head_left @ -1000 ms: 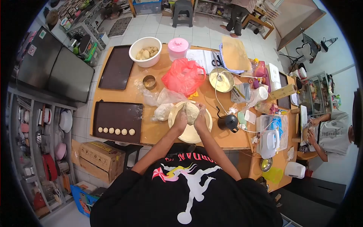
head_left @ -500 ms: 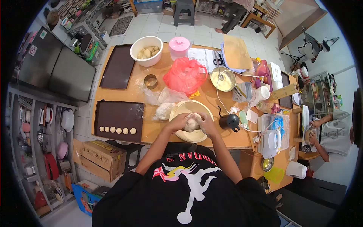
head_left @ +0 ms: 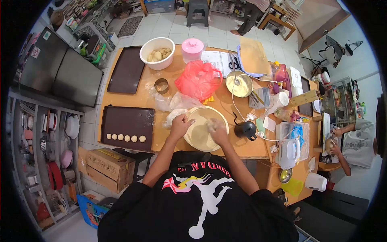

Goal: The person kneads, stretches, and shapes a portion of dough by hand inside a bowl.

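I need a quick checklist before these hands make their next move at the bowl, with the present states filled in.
1. Bowl set on the table, opening up: ok.
2. Left hand clear of the bowl's opening: not ok, it overlaps the left rim in this view.
3. Right hand free of dough: cannot tell, blurred over the bowl.
4. Six pale balls lined up on the tray: ok.
5. Black kettle upright, right of the bowl: ok.

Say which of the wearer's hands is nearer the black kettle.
Right. The right hand, blurred, is over the right part of the cream bowl, beside the black kettle; the left hand is farther off, by the bowl's left rim.
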Available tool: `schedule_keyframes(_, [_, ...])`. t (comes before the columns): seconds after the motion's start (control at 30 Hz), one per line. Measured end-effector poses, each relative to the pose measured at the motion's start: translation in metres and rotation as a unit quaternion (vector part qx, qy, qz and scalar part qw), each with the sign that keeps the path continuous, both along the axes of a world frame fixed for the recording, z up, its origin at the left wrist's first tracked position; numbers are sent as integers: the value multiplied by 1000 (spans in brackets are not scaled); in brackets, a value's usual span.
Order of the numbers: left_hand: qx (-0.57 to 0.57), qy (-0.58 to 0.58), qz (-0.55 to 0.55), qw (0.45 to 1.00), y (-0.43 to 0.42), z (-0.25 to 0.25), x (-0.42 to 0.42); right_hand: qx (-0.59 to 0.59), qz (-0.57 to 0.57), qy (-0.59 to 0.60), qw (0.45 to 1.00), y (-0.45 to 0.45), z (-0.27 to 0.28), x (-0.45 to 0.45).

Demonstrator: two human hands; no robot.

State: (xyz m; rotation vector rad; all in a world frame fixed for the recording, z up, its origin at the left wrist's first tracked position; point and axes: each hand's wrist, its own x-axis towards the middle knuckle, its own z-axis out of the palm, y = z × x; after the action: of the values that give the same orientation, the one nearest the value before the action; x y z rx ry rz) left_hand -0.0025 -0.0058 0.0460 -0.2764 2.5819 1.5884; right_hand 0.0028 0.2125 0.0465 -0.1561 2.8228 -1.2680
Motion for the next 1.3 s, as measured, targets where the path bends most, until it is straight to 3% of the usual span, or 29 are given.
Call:
schedule_keyframes(0.03, [-31,11,-1,999,1,6,2,15,40,-59,997,-2,-6,5])
schedule_keyframes(0.13, [-120,5,-17,993,2,4,11,105,90,30,990,-7,-13,7])
schedule_keyframes(0.27, [-213,-82,7,974,-4,2,30,130,52,-47,989,-17,-34,6])
schedule_keyframes(0.37, [-200,-172,-4,964,-5,-27,33,181,81,46,979,-26,-23,16])
schedule_keyframes(0.47, [-188,-165,24,968,11,-25,30,253,141,63,955,-30,-31,20])
schedule_keyframes(0.57, [-220,-111,64,967,25,-31,26,253,113,49,960,-39,-26,18])
schedule_keyframes(0.77, [-176,-59,40,982,18,-61,27,277,10,70,958,-57,-34,6])
schedule_keyframes(1.17, [-126,-45,25,991,10,-63,28,312,-21,42,949,-66,-41,-16])
schedule_keyframes(1.3, [-102,-42,13,994,9,-48,28,258,-18,-15,966,-65,-35,-18])
